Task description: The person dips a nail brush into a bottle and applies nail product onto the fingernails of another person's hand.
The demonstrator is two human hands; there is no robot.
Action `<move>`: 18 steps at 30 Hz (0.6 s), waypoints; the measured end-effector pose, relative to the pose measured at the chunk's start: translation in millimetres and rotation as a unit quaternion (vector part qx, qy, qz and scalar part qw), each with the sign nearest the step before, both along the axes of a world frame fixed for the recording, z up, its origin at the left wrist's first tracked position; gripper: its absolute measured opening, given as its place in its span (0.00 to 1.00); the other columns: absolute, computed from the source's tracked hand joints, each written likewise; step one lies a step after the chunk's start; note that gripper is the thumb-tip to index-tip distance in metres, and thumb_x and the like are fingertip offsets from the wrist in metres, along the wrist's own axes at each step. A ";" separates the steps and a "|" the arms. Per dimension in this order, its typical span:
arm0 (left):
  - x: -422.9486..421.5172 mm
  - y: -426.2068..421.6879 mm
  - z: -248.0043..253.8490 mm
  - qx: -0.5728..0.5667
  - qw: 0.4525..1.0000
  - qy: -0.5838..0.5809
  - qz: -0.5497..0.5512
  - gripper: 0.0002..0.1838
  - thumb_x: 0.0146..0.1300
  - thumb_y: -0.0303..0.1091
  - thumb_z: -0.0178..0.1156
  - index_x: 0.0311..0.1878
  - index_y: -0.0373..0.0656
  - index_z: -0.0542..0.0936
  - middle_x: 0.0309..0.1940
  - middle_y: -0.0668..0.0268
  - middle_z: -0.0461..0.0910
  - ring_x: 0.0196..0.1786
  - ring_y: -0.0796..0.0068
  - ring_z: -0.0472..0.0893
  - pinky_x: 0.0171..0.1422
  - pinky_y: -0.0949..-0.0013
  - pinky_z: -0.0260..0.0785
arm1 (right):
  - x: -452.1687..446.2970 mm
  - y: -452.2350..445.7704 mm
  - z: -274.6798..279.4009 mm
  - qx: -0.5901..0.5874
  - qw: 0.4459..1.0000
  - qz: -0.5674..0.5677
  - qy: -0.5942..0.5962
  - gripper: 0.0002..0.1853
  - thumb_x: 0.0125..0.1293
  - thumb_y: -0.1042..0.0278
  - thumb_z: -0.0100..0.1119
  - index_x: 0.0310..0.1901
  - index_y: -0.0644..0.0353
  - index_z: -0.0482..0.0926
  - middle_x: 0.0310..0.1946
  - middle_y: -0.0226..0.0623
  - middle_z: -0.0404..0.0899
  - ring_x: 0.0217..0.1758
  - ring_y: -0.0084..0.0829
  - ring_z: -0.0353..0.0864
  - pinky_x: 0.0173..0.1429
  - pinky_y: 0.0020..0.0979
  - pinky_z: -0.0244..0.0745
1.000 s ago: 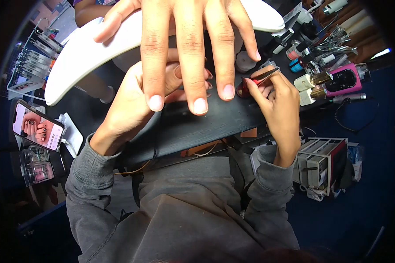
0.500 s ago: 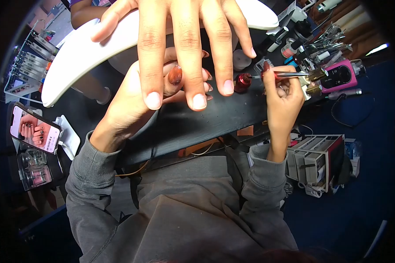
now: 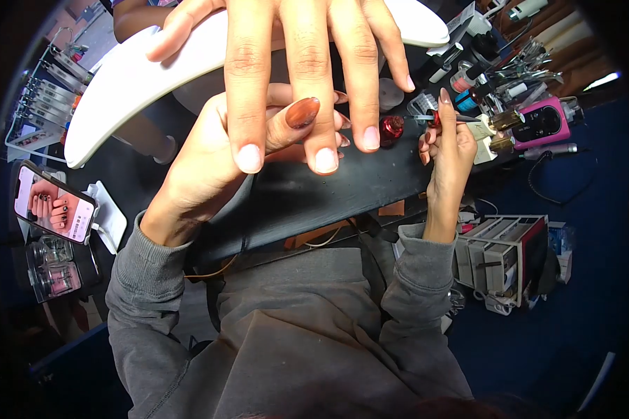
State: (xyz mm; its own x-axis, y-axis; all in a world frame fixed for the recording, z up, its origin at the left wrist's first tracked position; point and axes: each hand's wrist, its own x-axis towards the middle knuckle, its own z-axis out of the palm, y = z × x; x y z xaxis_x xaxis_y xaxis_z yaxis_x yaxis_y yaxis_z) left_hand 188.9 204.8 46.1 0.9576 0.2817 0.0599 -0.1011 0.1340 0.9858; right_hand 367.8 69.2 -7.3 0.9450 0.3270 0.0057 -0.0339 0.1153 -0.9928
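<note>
Another person's hand (image 3: 307,59) reaches down from the top, fingers spread, with pale nails. My left hand (image 3: 203,150) is closed around its fingers from below, my brown-nailed thumb lying on top. Right of these fingers stands an open dark red nail polish bottle (image 3: 391,130). My right hand (image 3: 451,150) is closed on the red nail polish brush cap (image 3: 435,119), its thin stem pointing left at the bottle's mouth. A slim silver-tipped tool (image 3: 468,119) also sticks out rightward by my right thumb; how it is held is partly hidden.
A white curved armrest (image 3: 126,98) spans the black table (image 3: 314,199). At left are a phone (image 3: 52,209) showing painted nails and clear jars (image 3: 56,272). At right lie bottles, metal tools (image 3: 528,63) and a pink nail drill unit (image 3: 541,122). A drawer rack (image 3: 500,262) stands below.
My right hand has turned, its thumb now pointing up, and the red cap sits nearer the bottle. My left thumb has shifted up and right across the other person's fingers.
</note>
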 end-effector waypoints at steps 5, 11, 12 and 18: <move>-1.6 1.7 0.9 0.004 1.000 0.006 -0.002 0.28 0.54 0.49 0.52 0.48 0.34 0.65 0.38 0.61 0.73 0.41 0.72 0.74 0.48 0.72 0.66 | -2.0 -0.5 -1.3 -0.005 1.000 0.003 0.005 0.17 0.53 0.54 0.56 0.23 0.61 0.69 0.08 0.26 0.62 0.08 0.16 0.63 0.09 0.15 0.51; 6.2 0.2 -2.6 -0.052 0.997 -0.056 -0.001 0.15 0.55 0.38 0.54 0.37 0.34 0.74 0.31 0.62 0.77 0.37 0.76 0.76 0.47 0.75 0.67 | -35.3 -12.6 36.1 0.128 0.988 0.038 0.083 0.16 0.56 0.53 0.49 0.27 0.60 0.71 0.07 0.22 0.54 0.07 0.13 0.53 0.09 0.13 0.44; 6.8 1.1 -3.5 -0.053 0.997 -0.056 0.000 0.15 0.55 0.38 0.54 0.37 0.34 0.74 0.31 0.62 0.77 0.37 0.76 0.76 0.47 0.75 0.67 | -39.0 -15.1 40.0 0.131 0.986 0.057 0.083 0.17 0.56 0.53 0.48 0.22 0.59 0.68 0.06 0.23 0.54 0.06 0.13 0.53 0.09 0.14 0.45; 3.2 1.5 1.8 -0.078 0.996 -0.037 0.004 0.15 0.53 0.36 0.56 0.38 0.32 0.73 0.32 0.61 0.77 0.37 0.76 0.77 0.45 0.76 0.68 | -92.6 -0.5 61.4 0.111 0.992 0.007 -0.065 0.16 0.61 0.57 0.39 0.21 0.59 0.64 0.08 0.26 0.58 0.06 0.13 0.50 0.09 0.13 0.44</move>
State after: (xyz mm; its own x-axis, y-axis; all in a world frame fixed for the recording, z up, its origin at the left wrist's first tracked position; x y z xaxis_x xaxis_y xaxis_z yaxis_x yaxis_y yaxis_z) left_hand 192.1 206.3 48.0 0.9502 0.2999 0.0846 -0.1736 0.2842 0.9429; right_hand 275.1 68.7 54.1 0.9272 0.3169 0.1997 0.0887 0.3320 -0.9391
